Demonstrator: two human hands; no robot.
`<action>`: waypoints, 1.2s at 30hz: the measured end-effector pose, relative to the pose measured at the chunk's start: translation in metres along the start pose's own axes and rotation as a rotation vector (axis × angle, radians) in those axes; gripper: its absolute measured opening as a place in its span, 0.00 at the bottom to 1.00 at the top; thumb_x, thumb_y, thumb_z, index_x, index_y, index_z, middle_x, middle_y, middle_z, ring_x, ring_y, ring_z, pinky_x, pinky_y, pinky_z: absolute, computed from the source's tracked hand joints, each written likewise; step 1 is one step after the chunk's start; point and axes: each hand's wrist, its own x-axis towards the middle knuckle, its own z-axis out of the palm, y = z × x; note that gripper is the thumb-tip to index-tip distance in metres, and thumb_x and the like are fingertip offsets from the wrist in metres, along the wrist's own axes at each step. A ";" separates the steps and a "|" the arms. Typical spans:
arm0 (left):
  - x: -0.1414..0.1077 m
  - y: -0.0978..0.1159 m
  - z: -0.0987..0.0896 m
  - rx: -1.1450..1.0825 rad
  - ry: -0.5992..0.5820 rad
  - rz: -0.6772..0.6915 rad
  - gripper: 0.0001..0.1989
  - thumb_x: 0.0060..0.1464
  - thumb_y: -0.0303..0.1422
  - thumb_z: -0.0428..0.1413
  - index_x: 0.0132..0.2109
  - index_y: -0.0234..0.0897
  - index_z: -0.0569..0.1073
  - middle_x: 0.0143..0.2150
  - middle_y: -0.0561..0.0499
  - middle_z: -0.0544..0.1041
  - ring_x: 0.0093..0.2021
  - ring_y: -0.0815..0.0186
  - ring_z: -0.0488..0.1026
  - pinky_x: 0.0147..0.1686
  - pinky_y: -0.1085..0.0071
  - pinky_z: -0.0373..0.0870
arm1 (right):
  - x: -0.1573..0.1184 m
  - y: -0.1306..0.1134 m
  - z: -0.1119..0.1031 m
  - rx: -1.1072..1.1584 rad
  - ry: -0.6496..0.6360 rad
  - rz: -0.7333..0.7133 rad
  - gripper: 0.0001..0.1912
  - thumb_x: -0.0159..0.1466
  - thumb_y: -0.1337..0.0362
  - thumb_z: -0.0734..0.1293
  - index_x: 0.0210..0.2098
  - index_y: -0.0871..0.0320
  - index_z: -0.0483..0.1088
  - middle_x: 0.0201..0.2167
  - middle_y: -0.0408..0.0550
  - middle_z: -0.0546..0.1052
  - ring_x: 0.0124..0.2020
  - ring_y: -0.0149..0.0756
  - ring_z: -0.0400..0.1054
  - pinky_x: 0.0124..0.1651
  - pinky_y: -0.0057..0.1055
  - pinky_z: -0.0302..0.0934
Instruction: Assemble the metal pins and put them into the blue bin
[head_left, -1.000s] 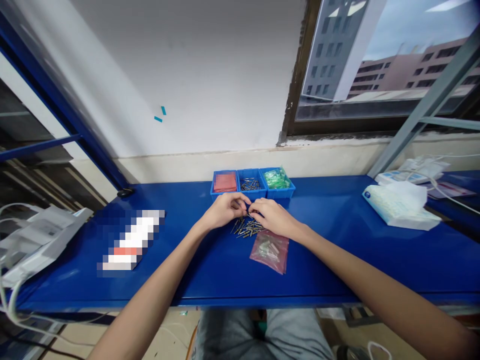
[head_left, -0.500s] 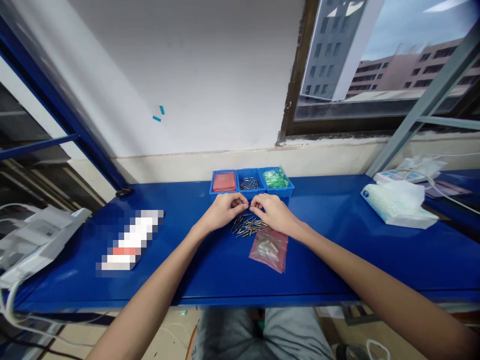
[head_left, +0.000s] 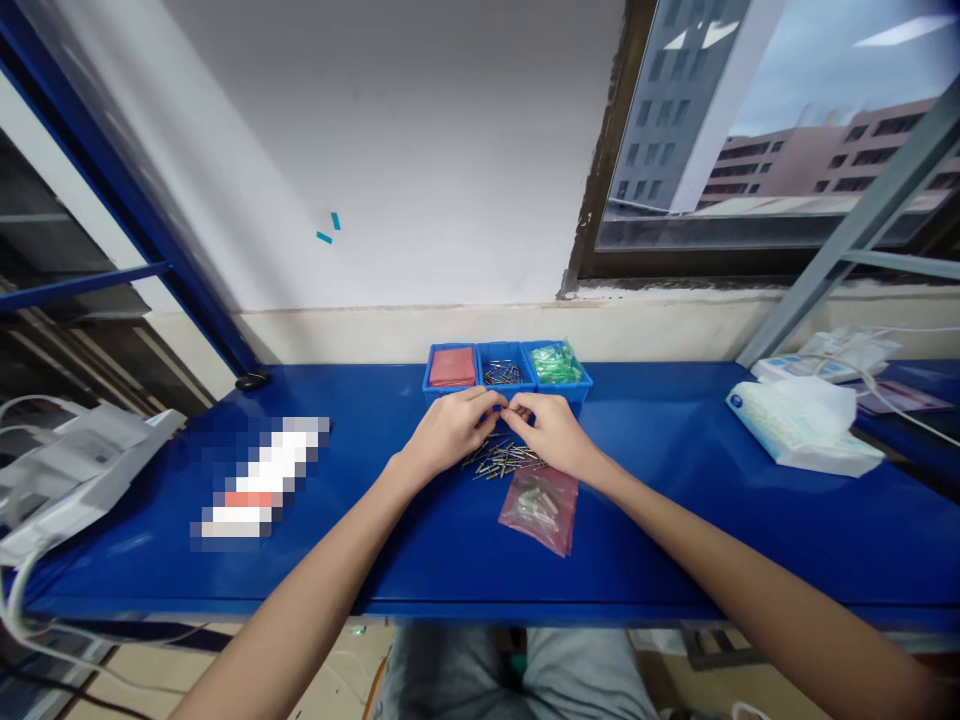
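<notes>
My left hand [head_left: 459,428] and my right hand [head_left: 553,432] meet at the fingertips, just in front of the blue bins. Both are closed in a pinch; whatever lies between the fingers is too small to make out. Beneath them a loose pile of slim metal pins [head_left: 504,460], silver and brass-coloured, rests on the table and is partly covered by the left hand. Close to my right wrist lies a pink plastic bag [head_left: 538,512] with small pale pieces in or on it.
Behind the hands stand three joined blue bins: pink bags [head_left: 452,367] left, metal pins [head_left: 502,373] in the middle, green bags [head_left: 556,363] right. A tissue pack [head_left: 802,425] sits on the right of the blue table [head_left: 660,540]. White devices with cables [head_left: 90,470] occupy the left end.
The left fingers have curled in more over the pinch point, and both hands stay together above the pile. The view has shifted slightly.
</notes>
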 end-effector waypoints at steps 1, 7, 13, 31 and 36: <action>0.000 0.000 0.000 0.017 -0.001 0.002 0.09 0.66 0.30 0.51 0.49 0.36 0.74 0.40 0.47 0.77 0.38 0.65 0.74 0.39 0.70 0.69 | 0.000 -0.002 -0.001 0.014 0.007 0.002 0.10 0.67 0.68 0.65 0.28 0.59 0.71 0.24 0.41 0.75 0.25 0.30 0.65 0.32 0.27 0.53; 0.000 -0.001 -0.001 0.011 0.043 -0.010 0.06 0.64 0.29 0.53 0.45 0.34 0.74 0.39 0.47 0.76 0.36 0.65 0.73 0.37 0.70 0.69 | 0.002 -0.005 -0.003 0.055 0.031 -0.014 0.14 0.69 0.64 0.63 0.28 0.59 0.71 0.25 0.42 0.75 0.28 0.31 0.67 0.34 0.27 0.55; 0.004 0.004 0.000 -0.263 0.146 -0.104 0.05 0.59 0.26 0.56 0.42 0.34 0.76 0.35 0.50 0.79 0.33 0.68 0.75 0.34 0.73 0.71 | 0.003 0.003 0.000 0.154 0.046 0.021 0.07 0.66 0.71 0.63 0.38 0.59 0.73 0.32 0.46 0.79 0.34 0.34 0.73 0.39 0.28 0.61; 0.000 -0.001 0.006 -0.042 0.195 0.012 0.08 0.64 0.28 0.54 0.47 0.37 0.76 0.40 0.49 0.76 0.37 0.67 0.74 0.38 0.71 0.71 | 0.001 -0.003 0.001 0.150 0.046 0.037 0.10 0.66 0.68 0.65 0.28 0.59 0.72 0.21 0.39 0.71 0.23 0.28 0.62 0.30 0.26 0.53; -0.001 -0.004 0.011 -0.005 0.183 -0.001 0.09 0.66 0.28 0.52 0.48 0.37 0.76 0.41 0.48 0.76 0.39 0.66 0.75 0.40 0.70 0.72 | 0.001 -0.006 -0.001 0.148 0.022 0.026 0.13 0.68 0.63 0.64 0.27 0.58 0.72 0.21 0.40 0.73 0.24 0.30 0.64 0.31 0.27 0.53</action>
